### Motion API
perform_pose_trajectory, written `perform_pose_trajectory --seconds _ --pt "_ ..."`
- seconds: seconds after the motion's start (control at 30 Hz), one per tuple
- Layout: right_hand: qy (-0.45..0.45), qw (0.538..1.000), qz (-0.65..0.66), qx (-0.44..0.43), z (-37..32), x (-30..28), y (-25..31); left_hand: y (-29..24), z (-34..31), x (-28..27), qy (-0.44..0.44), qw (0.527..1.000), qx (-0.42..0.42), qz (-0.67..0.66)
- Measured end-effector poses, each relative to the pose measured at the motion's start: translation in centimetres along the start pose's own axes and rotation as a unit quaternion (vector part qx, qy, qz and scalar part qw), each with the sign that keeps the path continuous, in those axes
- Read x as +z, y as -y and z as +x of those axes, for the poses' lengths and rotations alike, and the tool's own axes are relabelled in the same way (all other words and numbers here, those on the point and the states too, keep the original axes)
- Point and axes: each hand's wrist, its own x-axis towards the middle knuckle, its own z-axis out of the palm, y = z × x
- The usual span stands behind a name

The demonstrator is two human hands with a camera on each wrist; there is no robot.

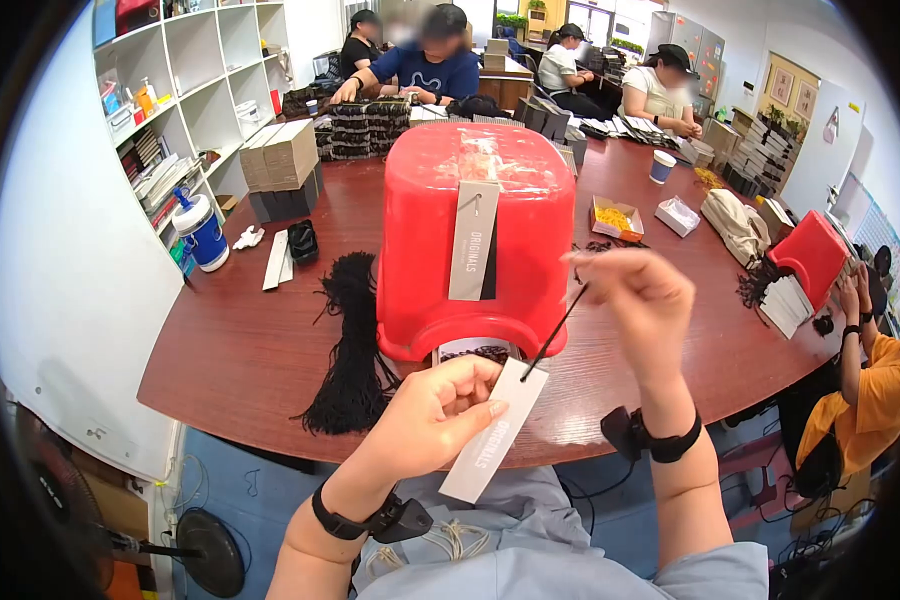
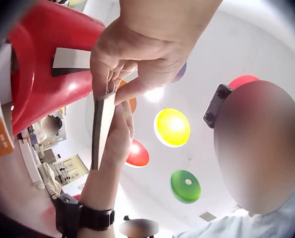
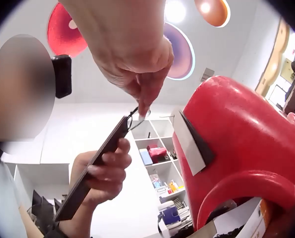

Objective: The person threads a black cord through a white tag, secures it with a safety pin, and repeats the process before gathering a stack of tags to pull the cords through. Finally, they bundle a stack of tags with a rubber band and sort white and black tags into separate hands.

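Observation:
My left hand (image 1: 433,414) grips a stack of pale grey hang tags (image 1: 496,432) printed ORIGINALS, thumb on the front face. From the hole at the tags' top runs a black cord (image 1: 555,338), drawn up taut to the right. Its upper end is pinched between the fingertips of my right hand (image 1: 638,300). In the right wrist view the cord (image 3: 131,120) forms a small loop by the tag's top edge. Just beyond my hands stands an upturned red plastic stool (image 1: 420,235), with another grey tag (image 1: 471,243) hanging on its face.
A bundle of black cords (image 1: 348,345) lies left of the stool. Behind are stacked tags (image 1: 279,157), a box of yellow pieces (image 1: 617,219), a white box (image 1: 678,216) and a paper cup (image 1: 662,166). A blue jug (image 1: 200,232) stands at the left edge. Several people sit around the table.

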Motion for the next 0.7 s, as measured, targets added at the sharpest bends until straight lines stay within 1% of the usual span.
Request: perform_pose_trajectory --seconds 0.03,0.07,0.1,0.13,0.17,0.2,0.27,0.3,0.33,0.37,0.4,0.43,0.47,0.5,0.53,0.6,0.63,0.67,0.7 --pt "-0.001 1.0 0.0 0.001 0.3 -0.5 0.2 0.0 -0.2 0.0 0.009 1.0 -0.006 0.014" --pt "-0.033 0.999 0.011 -0.012 0.5 -1.2 0.4 0.1 -0.2 0.1 0.009 1.0 -0.006 0.014" --pt "-0.065 0.997 0.021 -0.026 0.6 -1.5 0.7 0.5 -0.1 0.2 -0.02 0.998 -0.021 0.051" --pt "-0.066 0.997 0.022 -0.025 0.0 -1.3 1.9 0.9 0.1 0.3 -0.05 0.994 -0.037 0.087" --pt "0.013 0.992 -0.066 -0.105 -1.1 -1.1 3.7 1.5 0.3 0.5 -0.05 0.994 -0.037 0.088" --pt "0.091 0.967 -0.153 -0.183 -1.9 -1.0 4.7 2.2 0.6 0.6 -0.059 0.993 -0.028 0.097" --pt "0.186 0.929 -0.156 -0.278 -2.5 -1.7 4.9 2.7 0.5 0.9 -0.066 0.992 -0.021 0.106" --pt "0.242 0.858 -0.411 -0.188 -1.8 -2.1 6.9 2.7 0.3 1.1 -0.016 0.997 -0.039 0.071" --pt "0.112 0.935 -0.302 -0.147 -0.9 -2.0 4.9 2.7 0.0 1.3 0.034 0.997 -0.058 0.034" --pt "-0.022 0.978 -0.183 -0.101 0.0 -2.0 1.8 2.0 0.0 1.8 0.08 0.99 -0.099 -0.062" --pt "0.012 0.997 -0.074 -0.016 1.0 -2.6 0.1 2.2 0.3 2.3 0.083 0.989 -0.101 -0.063" --pt "0.112 0.987 -0.084 0.083 1.6 -4.9 -2.8 2.8 0.9 2.9 0.076 0.98 -0.112 -0.143" --pt "0.112 0.986 -0.088 0.083 1.3 -5.8 -3.9 3.5 1.5 3.5 0.069 0.965 -0.122 -0.221" --pt "0.121 0.974 -0.078 0.174 0.8 -6.4 -4.6 4.3 2.2 4.4 0.032 0.961 -0.105 -0.252" --pt "0.131 0.953 -0.067 0.264 0.3 -7.0 -5.0 5.0 2.8 5.0 0.005 0.952 -0.11 -0.284" --pt "0.122 0.955 -0.077 0.259 -1.6 -8.3 -4.9 5.0 3.5 6.2 -0.043 0.938 -0.133 -0.316" --pt "0.126 0.947 -0.126 0.267 -2.4 -8.7 -4.1 5.4 3.9 6.8 -0.043 0.936 -0.135 -0.323" --pt "0.129 0.937 -0.174 0.275 -3.3 -8.9 -3.3 6.1 4.3 7.3 -0.075 0.939 -0.124 -0.312" --pt "0.163 0.918 -0.151 0.328 -4.2 -8.7 -2.0 6.6 4.7 7.8 -0.108 0.941 -0.114 -0.299"
